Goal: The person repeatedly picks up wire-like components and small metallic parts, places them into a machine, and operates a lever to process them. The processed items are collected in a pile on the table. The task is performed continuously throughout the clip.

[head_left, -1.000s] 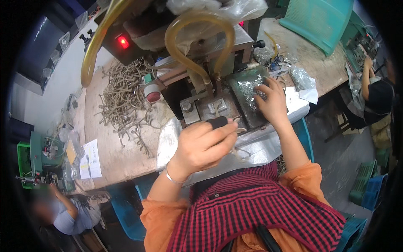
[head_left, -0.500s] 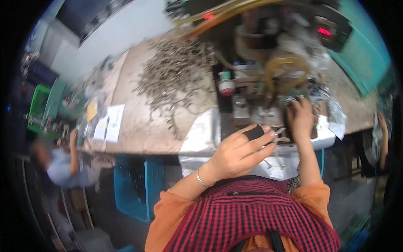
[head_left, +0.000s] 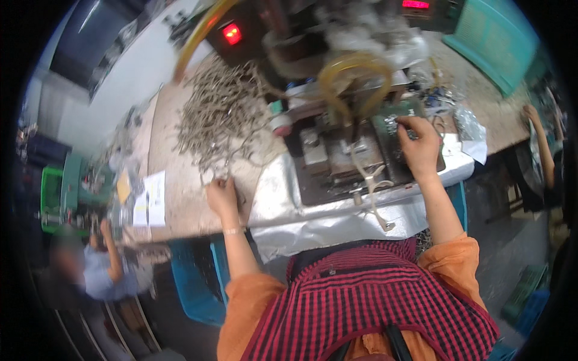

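Note:
My left hand has its fingers drawn together at the near end of a tangled heap of beige straps, closed on a strap there. My right hand is over a dark tray at the right of the press, fingertips pinched beside small shiny metal pieces. Whatever lies between those fingertips is too small to make out. In front of the press, one beige strap with metal fittings lies across the work plate, its end hanging over silver foil.
Yellowish hoses loop above the press. A small green, white and red bottle stands at its left. Papers and a blue crate are farther left. A co-worker sits at the far left; another person's arm shows at right.
My left hand has gone from in front of the press to the near edge of the strap heap. My right hand stays by the metal pieces. The view has shifted.

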Demonstrator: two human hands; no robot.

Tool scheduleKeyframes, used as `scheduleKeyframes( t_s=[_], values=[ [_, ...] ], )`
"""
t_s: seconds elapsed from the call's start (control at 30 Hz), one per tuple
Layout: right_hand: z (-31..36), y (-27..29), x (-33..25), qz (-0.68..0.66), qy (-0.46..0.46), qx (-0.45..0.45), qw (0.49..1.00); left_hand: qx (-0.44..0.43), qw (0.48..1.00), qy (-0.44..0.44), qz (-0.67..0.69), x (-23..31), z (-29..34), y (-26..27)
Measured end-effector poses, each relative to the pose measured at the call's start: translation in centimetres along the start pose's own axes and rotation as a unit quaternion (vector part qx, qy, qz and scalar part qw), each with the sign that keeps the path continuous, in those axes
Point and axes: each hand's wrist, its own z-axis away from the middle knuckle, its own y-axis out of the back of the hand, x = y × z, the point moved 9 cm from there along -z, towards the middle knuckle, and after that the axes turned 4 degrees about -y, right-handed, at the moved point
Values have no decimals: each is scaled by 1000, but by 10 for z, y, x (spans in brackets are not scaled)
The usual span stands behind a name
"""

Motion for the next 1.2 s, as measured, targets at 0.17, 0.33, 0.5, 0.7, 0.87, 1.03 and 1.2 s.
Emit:
scheduleKeyframes(
  t_s=[0.17, 0.33, 0.5, 0.7, 0.87, 1.03, 1.2],
  values=[
    [24, 35, 26, 35, -127, -4, 991, 42, 995, -87, 33, 48, 4, 11],
    [28, 45, 6, -56, -118, -81, 988, 135, 933, -188, 276, 111, 12, 95],
    [-7, 6, -74, -258, -25, -150, 954, 0, 808, -158, 568, 170, 11, 76],
    [8, -32, -82, -445, -168, -165, 864, 32, 642, -157, 750, 198, 36, 81],
    [6, -34, -94, -491, -202, -177, 829, 51, 607, -414, 676, 288, 57, 198],
    [12, -12, -118, -437, -174, -152, 869, 70, 591, -466, 655, 292, 72, 205],
    [-2, 9, -76, -68, -6, -138, 988, -19, 677, -639, 365, 325, 136, 186]
  ],
)
